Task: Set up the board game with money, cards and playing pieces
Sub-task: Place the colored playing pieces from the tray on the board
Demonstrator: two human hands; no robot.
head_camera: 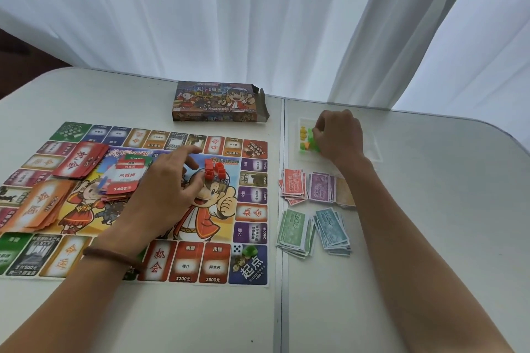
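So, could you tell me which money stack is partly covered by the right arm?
The tan stack, at the right end of the far row beside the purple stack; the red stack, green stack and blue stack lie uncovered.

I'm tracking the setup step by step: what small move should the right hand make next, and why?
Probably lift the green pieces out of the clear tray and carry them to the board. The right hand curls its fingers round them there, while red houses already sit clustered mid-board by the left hand.
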